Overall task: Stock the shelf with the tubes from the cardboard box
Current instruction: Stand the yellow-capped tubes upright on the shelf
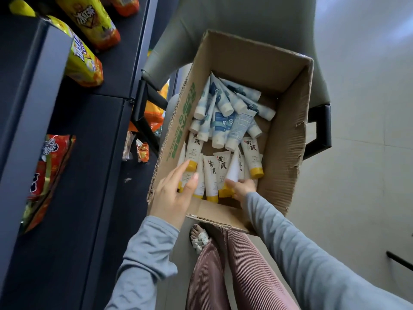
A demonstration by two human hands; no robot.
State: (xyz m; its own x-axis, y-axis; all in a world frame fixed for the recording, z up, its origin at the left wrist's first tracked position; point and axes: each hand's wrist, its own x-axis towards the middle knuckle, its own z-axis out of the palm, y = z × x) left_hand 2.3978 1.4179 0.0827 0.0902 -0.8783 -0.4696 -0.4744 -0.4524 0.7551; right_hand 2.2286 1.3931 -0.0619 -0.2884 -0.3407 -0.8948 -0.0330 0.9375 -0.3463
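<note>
- Judging the stocking as barely begun: showing no tube anywhere on the visible part of the shelf (93,153).
- Carrying only snack bags (85,63) on that shelf, yellow ones higher up and a red one lower down.
- Sitting open on a grey chair (223,14), just beside the shelf: the box (288,139), its rim torn and ragged.
- Lying loose in the far half of the box: blue tubes (223,121), heaped across one another, white caps mostly toward the near end.
- Lying in the near half: yellow-capped tubes (211,173), roughly side by side, caps toward the near wall.
- Reaching over the near left corner with the left hand (172,193), fingers straight and relaxed, grasping nothing; touching the tubes beneath or merely hovering, cannot tell.
- Reaching in among the yellow-capped tubes with the right hand (243,189), fingers curling round the lower end of one tilted tube (233,167), its other end standing above its neighbours.
- Taking up a first tube or handful, as a reading of the step in hand.
- Remaining, by this reading, nearly everything: lifting out both sorts of tube, carrying them across, and finding bare shelf space among the bags.
</note>
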